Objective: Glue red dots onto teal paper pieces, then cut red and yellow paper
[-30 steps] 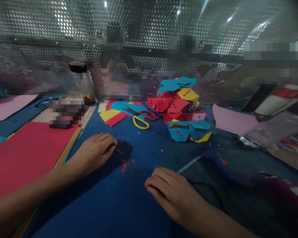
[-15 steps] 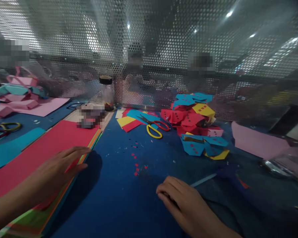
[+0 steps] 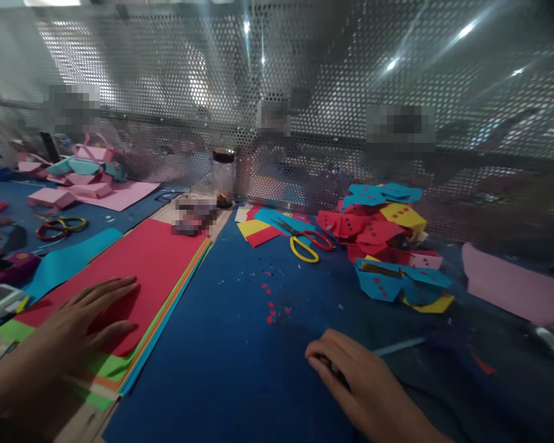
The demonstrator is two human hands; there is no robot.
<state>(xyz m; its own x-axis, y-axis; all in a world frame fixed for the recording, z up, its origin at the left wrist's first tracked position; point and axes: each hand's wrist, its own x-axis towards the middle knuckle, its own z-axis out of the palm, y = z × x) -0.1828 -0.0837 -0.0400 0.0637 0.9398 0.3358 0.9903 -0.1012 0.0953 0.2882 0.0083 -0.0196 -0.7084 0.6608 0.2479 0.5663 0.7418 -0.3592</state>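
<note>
**Hands among paper on a blue tabletop**

From my remote view through the head camera, my left hand (image 3: 92, 314) lies over the red sheet (image 3: 161, 264) at the lower left of the frame, its fingers extended and released. The sheet tops a paper stack (image 3: 165, 309) whose green, orange and blue edges show along its right side. At the lower right of center, my right hand (image 3: 353, 372) has its fingers curled; I cannot tell whether they grasp anything. A pale strip (image 3: 399, 347) shows just to its right, on the blue tabletop (image 3: 203, 369). Near the center I see small red scraps (image 3: 271, 305). Above them, the scissors (image 3: 298, 233), with one yellow and one red handle, lie partly on flat coloured pieces (image 3: 258, 232). To their right rises a pile of dotted paper shapes (image 3: 373, 229). A dark-lidded jar (image 3: 224, 178) stands at upper center, near the perforated screen (image 3: 175, 135).
</note>
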